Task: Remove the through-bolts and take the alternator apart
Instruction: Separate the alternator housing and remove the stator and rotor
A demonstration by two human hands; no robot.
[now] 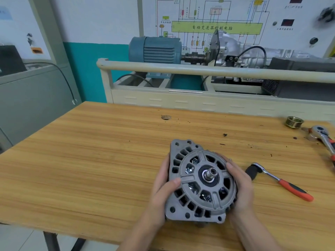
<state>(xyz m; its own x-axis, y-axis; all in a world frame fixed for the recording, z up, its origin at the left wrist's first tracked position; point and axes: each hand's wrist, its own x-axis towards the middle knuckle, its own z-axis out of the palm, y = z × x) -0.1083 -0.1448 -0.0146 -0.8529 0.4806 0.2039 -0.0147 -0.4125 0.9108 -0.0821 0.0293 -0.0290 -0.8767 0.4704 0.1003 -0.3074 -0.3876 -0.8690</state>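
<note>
Gripping the alternator [200,180] at lower centre of the frame — my left hand [163,185] and right hand [239,185] clamp its sides, shaft up, ratchet [282,182] lying just right on the wooden bench [90,151].

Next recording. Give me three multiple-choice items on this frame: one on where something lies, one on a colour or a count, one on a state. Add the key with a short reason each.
1. Where does the pulley lie?
A. On the alternator shaft
B. At the table's far right, near a ratchet
C. In the left hand

2. What colour is the handle of the nearer ratchet?
A. Blue
B. Yellow
C. Orange-red

3. How is the alternator held?
A. By both hands
B. By one hand only
C. Lying untouched

Key: 1 B, it sits on the wooden table beside the far ratchet. 2 C, the grip is orange-red. 3 A, the left hand and right hand grip its sides.
</note>
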